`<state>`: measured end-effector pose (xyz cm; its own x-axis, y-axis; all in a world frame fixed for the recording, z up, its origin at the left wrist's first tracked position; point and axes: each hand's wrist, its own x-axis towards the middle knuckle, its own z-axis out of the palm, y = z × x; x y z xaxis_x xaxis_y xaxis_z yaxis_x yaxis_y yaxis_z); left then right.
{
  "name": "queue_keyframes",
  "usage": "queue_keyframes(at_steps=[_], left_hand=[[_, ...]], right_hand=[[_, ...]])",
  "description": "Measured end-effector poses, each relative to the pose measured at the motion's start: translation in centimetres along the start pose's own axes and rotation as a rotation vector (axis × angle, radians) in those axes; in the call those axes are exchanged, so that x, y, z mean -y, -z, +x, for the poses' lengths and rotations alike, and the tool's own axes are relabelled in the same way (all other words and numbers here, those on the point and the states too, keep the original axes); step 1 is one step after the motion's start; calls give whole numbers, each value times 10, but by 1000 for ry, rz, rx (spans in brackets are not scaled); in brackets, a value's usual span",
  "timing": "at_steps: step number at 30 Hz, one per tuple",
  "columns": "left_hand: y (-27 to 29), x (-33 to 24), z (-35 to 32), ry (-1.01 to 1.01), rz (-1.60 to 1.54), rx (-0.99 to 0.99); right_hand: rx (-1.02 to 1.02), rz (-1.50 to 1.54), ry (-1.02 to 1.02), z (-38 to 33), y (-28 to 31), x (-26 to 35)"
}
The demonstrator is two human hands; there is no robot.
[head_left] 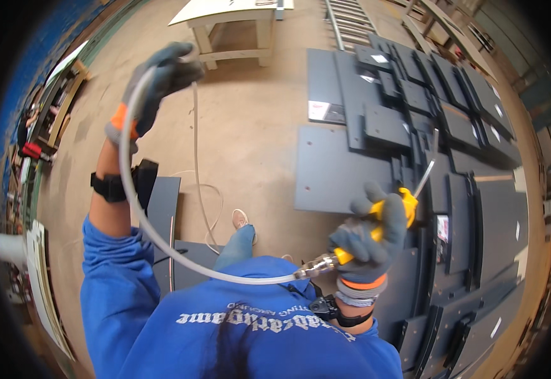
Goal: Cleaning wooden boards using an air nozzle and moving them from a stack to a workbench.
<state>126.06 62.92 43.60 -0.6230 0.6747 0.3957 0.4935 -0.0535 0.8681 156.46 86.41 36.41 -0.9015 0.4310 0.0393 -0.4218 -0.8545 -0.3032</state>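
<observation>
A yellow air blow gun [409,203] with a thin metal nozzle sits in my gloved right hand [370,237], whose fingers are wrapped round its handle. The nozzle reaches forward over dark grey panels [332,167] on the right. From the metal coupling [316,266] at the gun's rear, a pale air hose [138,199] curves across my body and up to my left hand. That gloved left hand [168,72] is raised at the far left, closed round the hose, its fingers slightly blurred. Beyond it the hose hangs down to the floor.
Dark panels of several sizes lie in overlapping rows along my right. A pale-topped wooden table [225,16] stands ahead, with a roller conveyor [351,25] to its right. More dark boards [162,208] are beside my left arm, near loops of hose on the floor.
</observation>
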Motion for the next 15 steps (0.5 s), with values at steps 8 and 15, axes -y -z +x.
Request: queue_keyframes(at_steps=[8,15], left_hand=[[133,187,-126,1022,591,58],[93,182,-347,1802,740,92]], right_hand=[[-134,-91,-56,130,-27,-78],[461,-1343,307,261,-34,-210]])
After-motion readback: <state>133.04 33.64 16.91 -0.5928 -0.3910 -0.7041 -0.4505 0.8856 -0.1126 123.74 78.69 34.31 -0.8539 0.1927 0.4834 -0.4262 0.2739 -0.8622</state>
